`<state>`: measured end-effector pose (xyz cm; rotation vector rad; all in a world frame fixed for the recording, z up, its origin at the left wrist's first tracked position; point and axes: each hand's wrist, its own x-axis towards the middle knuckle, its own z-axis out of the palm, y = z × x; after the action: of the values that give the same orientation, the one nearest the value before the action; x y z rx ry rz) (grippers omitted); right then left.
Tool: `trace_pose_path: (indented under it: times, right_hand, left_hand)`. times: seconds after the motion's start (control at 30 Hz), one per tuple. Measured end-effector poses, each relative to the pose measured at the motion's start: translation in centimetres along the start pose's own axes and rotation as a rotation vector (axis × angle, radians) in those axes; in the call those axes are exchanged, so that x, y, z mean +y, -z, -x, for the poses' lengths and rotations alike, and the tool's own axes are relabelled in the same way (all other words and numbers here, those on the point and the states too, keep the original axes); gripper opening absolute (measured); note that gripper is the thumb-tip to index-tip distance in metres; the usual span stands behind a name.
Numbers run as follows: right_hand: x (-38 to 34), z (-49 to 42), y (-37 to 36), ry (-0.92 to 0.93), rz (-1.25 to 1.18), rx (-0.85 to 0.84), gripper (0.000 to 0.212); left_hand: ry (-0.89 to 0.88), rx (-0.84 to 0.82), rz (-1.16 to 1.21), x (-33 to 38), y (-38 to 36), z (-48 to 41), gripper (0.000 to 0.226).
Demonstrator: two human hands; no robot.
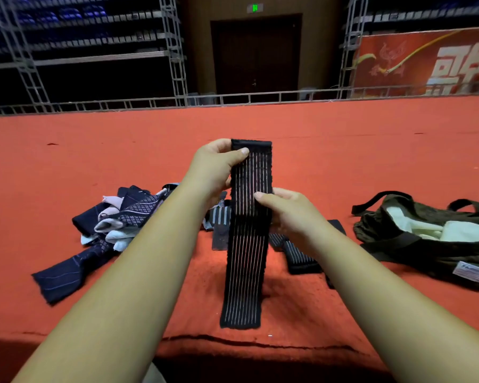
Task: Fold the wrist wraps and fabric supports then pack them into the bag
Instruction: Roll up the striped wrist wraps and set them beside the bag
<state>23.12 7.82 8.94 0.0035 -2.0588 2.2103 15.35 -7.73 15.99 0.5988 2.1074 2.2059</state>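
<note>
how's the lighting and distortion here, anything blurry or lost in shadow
Head view: light falls warm on the red carpet mid-frame, the striped wrap casts a dark shadow by its lower end, the far stands are dim, the wide lens bows the railing, the label on the bag is too soft to read.

We see a matt ribbed elastic wrap (248, 230), a rough red carpet (343, 150), a dull olive cloth bag (432, 252), and metal truss (174, 51).
</note>
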Motion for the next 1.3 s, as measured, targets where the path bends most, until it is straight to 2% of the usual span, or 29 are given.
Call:
trace_pose_path:
  times: [0.1, 0.27, 0.5, 0.63, 0.8, 0.87, 1.03, 1.23, 1.3]
  right_hand:
    - [-0.7, 0.6, -0.4, -0.006, -0.006, 0.047, 0.019]
    - [-1.4, 1.0, -0.4, -0.051, -0.091, 0.066, 0.027]
    - [0.3, 0.5, 0.6, -0.179, -0.131, 0.144, 0.023]
    - [2.4, 0.3, 1.2, -0.202, -0.219, 0.166, 0.039]
    - [5.8, -0.3, 2.5, -0.247, -0.343, 0.157, 0.059]
    - [6.6, -0.2, 3.1, -0.227, -0.317, 0.122, 0.056]
    - [8.2, -0.2, 4.2, -0.157, -0.151, 0.115, 0.023]
    - [10.3, -0.3, 5.2, -0.106, -0.156, 0.11, 0.026]
    - [11.0, -0.6, 5.4, -0.086, -0.172, 0.109, 0.03]
  left_hand:
    - [-0.02, 0.051, -0.025, 0.7, 0.4, 0.2, 0.018]
    - [-0.083, 0.03, -0.071, 0.7, 0.9, 1.0, 0.008]
    - [-0.097, 0.033, -0.291, -3.1, 0.8, 3.0, 0.013]
    - [-0.111, 0.004, -0.408, -6.2, 0.2, 4.4, 0.019]
    - [-0.158, -0.023, -0.447, -10.7, -0.3, 4.4, 0.026]
    - [-0.174, -0.034, -0.519, -12.2, -0.3, 4.1, 0.028]
    - [-0.181, -0.119, -0.586, -14.4, -0.4, 3.9, 0.034]
    - [-0.163, -0.18, -0.609, -15.5, -0.5, 4.3, 0.034]
    - [-0.147, -0.163, -0.518, -15.9, -0.4, 4.5, 0.035]
